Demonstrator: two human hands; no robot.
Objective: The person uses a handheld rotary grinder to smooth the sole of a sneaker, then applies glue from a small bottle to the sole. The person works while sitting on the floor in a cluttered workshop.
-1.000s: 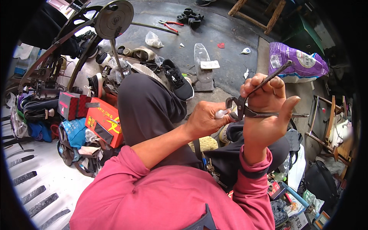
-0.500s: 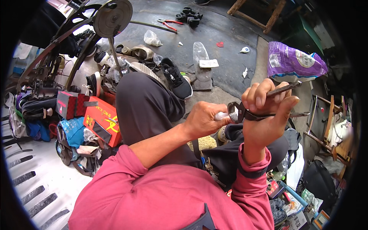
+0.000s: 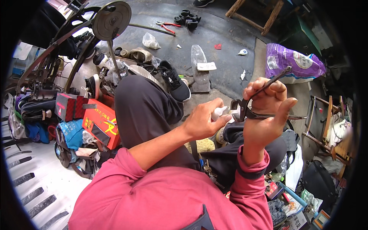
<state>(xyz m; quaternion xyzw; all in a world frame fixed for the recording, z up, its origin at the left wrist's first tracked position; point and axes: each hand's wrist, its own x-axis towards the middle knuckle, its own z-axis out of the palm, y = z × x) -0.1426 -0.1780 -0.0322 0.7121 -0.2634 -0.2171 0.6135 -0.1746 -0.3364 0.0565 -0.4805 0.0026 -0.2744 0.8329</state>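
Note:
Between the thumb and fingers of my left hand [image 3: 201,120] is a small white plastic bottle [image 3: 219,112] with a narrow tip; most of it is hidden in the grip. My right hand [image 3: 264,115] holds dark metal pincers [image 3: 242,111]. Its fingers curl at the upper handle, the lower handle lies across the palm, and the thumb points up and away. The handles are spread wide and the pincers' jaws are apart, just right of the bottle. Whether the jaws touch it, I cannot tell.
Beyond my knees lie a black shoe [image 3: 174,81], a clear sole-shaped sheet [image 3: 198,55] and red-handled pliers [image 3: 168,27]. A machine with a wheel [image 3: 111,21] stands far left, above an orange box [image 3: 100,122]. A purple sack [image 3: 295,62] and a wooden frame chair [image 3: 327,122] are at right.
The pincers' handles have spread apart, the upper one swinging up, and the jaws have opened. My left hand has shifted slightly, showing more of the bottle's white tip.

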